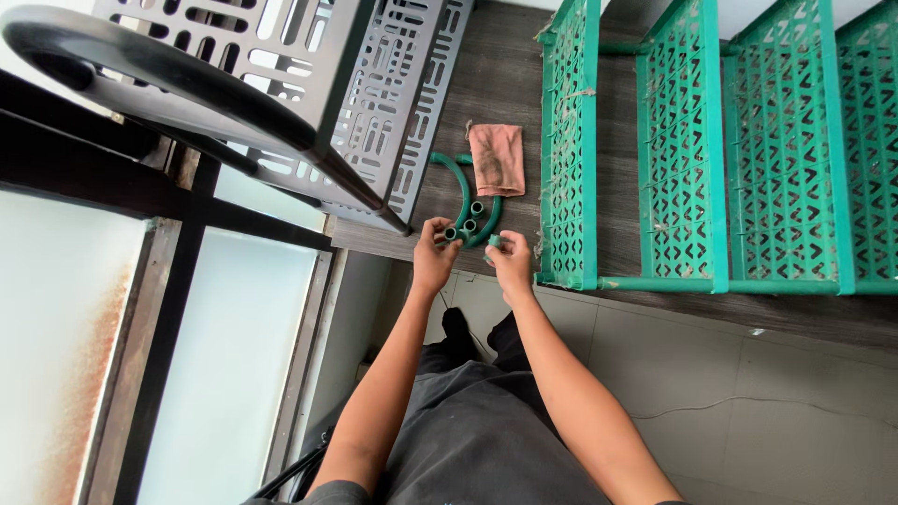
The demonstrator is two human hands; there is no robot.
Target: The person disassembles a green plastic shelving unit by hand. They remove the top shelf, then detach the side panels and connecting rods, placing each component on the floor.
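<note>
One head-worn camera looks steeply down past the person's arms. It sits near, facing the floor (655, 374).

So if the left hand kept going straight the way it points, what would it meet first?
Probably the green curved tubes lying just ahead of the left hand, whose fingers already pinch one tube end. Beyond them lies the pinkish cloth, though depth is hard to judge.
</note>
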